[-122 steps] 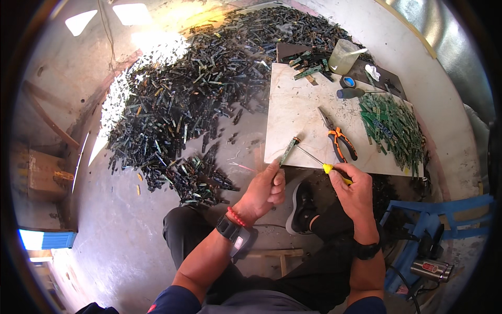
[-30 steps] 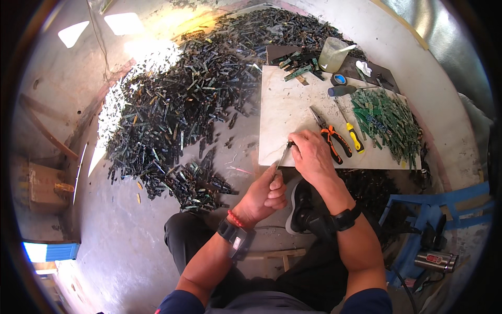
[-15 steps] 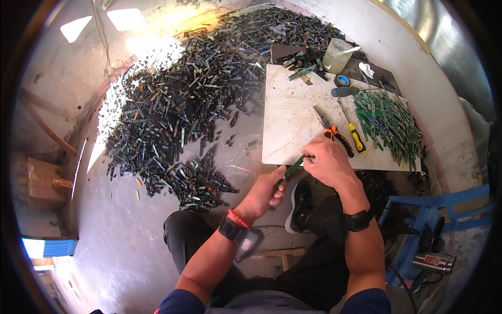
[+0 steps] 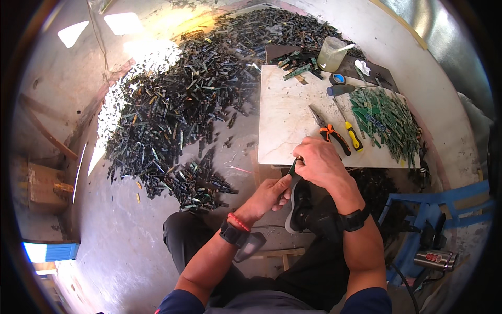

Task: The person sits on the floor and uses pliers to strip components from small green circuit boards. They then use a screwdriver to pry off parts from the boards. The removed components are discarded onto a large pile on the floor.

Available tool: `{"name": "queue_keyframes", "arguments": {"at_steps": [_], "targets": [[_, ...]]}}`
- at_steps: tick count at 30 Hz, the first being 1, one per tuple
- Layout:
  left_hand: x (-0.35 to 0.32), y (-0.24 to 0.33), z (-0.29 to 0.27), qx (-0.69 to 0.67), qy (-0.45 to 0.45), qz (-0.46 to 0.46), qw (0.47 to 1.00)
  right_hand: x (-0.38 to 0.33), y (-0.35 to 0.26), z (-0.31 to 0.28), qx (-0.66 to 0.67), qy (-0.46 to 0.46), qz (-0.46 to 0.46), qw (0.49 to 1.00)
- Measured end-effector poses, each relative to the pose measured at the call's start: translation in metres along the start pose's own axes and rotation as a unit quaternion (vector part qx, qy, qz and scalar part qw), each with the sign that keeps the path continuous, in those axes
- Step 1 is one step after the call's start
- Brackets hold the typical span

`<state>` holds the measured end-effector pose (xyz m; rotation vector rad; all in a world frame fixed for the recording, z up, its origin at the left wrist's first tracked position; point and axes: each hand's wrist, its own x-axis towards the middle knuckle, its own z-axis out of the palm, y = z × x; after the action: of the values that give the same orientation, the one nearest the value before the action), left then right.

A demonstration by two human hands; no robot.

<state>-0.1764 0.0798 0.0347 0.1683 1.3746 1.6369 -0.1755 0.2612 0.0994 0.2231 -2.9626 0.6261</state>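
At near edge of pale stone table [image 4: 285,120], both hands met over one narrow green circuit-board strip [image 4: 292,168]. Left hand [image 4: 269,192] closed around strip's lower end, thumb and fingers pinching it from below. Right hand [image 4: 320,161] curled over upper end, fingers folded down, hiding whatever was gripped there; could not tell whether a small tool was also held. Strip held just off table's near-left corner, above lap and a dark shoe [image 4: 300,209].

Judged strip light, thin and stiff, likely brittle with sharp cut edges; best pinched by its long edges close to the working point, not flexed at mid-length.

On table, right of hands: orange-handled pliers [image 4: 330,132], yellow-handled screwdriver [image 4: 351,133], then a heap of green strips [image 4: 384,123] toward right edge. Far side: cloudy plastic cup [image 4: 331,54], blue tape roll [image 4: 338,78], few loose strips.

On floor, left and far: large dark spread of discarded board pieces [image 4: 193,104]. Near right: blue stool frame [image 4: 429,209] with a red-and-silver power tool [image 4: 433,259] beside it. Black bands on both wrists, red one on left.
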Motion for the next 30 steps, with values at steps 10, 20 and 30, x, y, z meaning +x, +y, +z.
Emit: {"name": "queue_keyframes", "arguments": {"at_steps": [10, 20, 30], "targets": [[-0.001, -0.001, -0.008, -0.041, 0.025, 0.018, 0.999, -0.014, 0.028, -0.033, -0.013, 0.169, 0.132, 0.977], [0.003, -0.003, -0.010, -0.114, 0.019, 0.007, 0.993, -0.034, 0.033, -0.028, -0.150, 0.085, 0.259, 0.951], [-0.001, 0.000, -0.012, -0.108, 0.022, 0.008, 0.994, -0.037, 0.046, -0.035, 0.313, -0.011, 0.355, 0.881]]}}
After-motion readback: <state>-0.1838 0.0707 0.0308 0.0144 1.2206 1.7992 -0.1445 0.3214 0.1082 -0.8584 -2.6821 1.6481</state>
